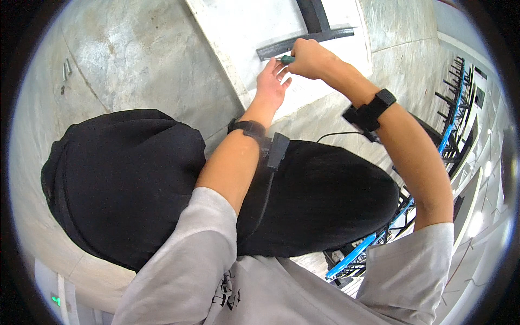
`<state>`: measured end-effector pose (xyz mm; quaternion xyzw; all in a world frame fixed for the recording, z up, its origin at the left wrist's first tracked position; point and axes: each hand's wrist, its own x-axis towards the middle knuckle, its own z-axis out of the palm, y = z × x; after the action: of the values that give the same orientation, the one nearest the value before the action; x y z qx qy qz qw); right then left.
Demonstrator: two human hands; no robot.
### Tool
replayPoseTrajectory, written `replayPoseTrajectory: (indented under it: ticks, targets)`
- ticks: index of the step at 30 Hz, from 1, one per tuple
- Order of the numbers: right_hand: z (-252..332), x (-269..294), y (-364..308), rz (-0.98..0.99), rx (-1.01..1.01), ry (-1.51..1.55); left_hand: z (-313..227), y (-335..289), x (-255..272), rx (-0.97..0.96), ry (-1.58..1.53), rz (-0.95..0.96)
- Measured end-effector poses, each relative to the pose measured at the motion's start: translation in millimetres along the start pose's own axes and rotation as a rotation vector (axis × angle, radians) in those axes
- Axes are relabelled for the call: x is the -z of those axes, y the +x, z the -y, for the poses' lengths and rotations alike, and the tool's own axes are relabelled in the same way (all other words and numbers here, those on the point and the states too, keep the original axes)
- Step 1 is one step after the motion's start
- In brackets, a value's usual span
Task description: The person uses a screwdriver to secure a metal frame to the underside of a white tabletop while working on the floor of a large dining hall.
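Note:
My right hand (311, 58) is closed around the dark green handle of a screwdriver (287, 59). Its thin shaft points left, along the near side of a black metal bar (306, 43). My left hand (272, 89) reaches up from below with its fingers spread, the fingertips close to the shaft. Whether they touch it or a small part there is hard to tell. A second black bar (313, 16) meets the first one, making a T shape on a white sheet (238, 32).
Two or so small metal bolts (66, 68) lie on the grey floor (135, 49) at the left. Racks of black frames with blue bars (449, 130) stand at the right. Black straps circle both wrists, and a cable (266, 206) hangs from the left one.

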<state>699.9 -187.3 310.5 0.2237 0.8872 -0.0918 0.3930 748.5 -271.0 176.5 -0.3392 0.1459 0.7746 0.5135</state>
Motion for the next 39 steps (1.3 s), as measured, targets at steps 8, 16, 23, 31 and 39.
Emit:
replayPoseTrajectory:
  ticks: [8, 16, 23, 31, 39]
  targets:
    - [-4.9, -1.0, -13.1, -0.077, 0.438, -0.538, 0.5, -10.0, -13.0, -0.036, 0.004, -0.015]
    - [-16.0, -3.3, -17.7, 0.367, -0.287, 1.362, -7.8, -17.5, -10.7, -0.063, 0.106, -0.041]
    - [-13.0, -2.7, -15.0, 0.385, -0.241, 1.217, -15.6, -24.6, -10.2, -0.039, 0.276, 0.073]
    - [-2.7, -15.9, -28.2, -0.284, 0.207, -0.268, -15.4, -33.2, -15.7, -0.018, 0.377, 0.095]
    - [-20.1, 0.3, -42.9, 0.041, -0.063, 0.471, -7.4, -27.4, -16.0, 0.002, 0.316, 0.14]
